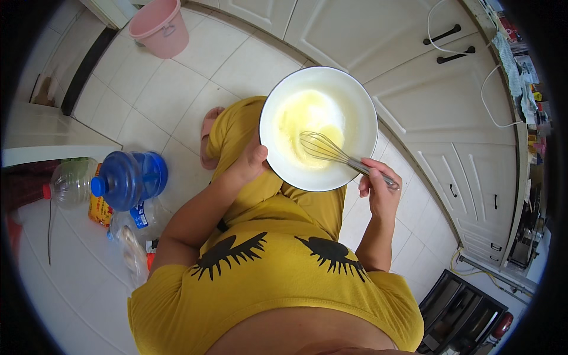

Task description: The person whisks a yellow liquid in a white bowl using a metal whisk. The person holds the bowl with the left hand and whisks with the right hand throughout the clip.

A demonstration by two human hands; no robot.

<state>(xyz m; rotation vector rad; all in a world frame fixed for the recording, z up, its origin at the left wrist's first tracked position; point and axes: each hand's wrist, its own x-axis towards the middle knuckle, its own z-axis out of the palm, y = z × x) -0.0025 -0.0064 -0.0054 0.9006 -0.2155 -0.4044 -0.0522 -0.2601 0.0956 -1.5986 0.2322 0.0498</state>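
A white bowl with a dark rim [364, 106] is held above my lap, tipped so that its inside faces me. My left hand [254, 159] grips the bowl's left edge, thumb at the rim and the other fingers hidden behind it. In my right hand [380, 184] is the handle of a metal wire whisk [326, 148]. The whisk's wire loops rest low in the bowl, in or against a pale yellow liquid [295, 113]. The liquid looks smooth, with some froth near the wires.
A pink bucket [162, 31] stands on the tiled floor [186, 84]. To the left are a blue water jug [128, 179] and a clear plastic bottle [73, 184]. White cabinets [443, 102] with black handles line the right, under a cluttered counter. A black rack [461, 310] sits lower right.
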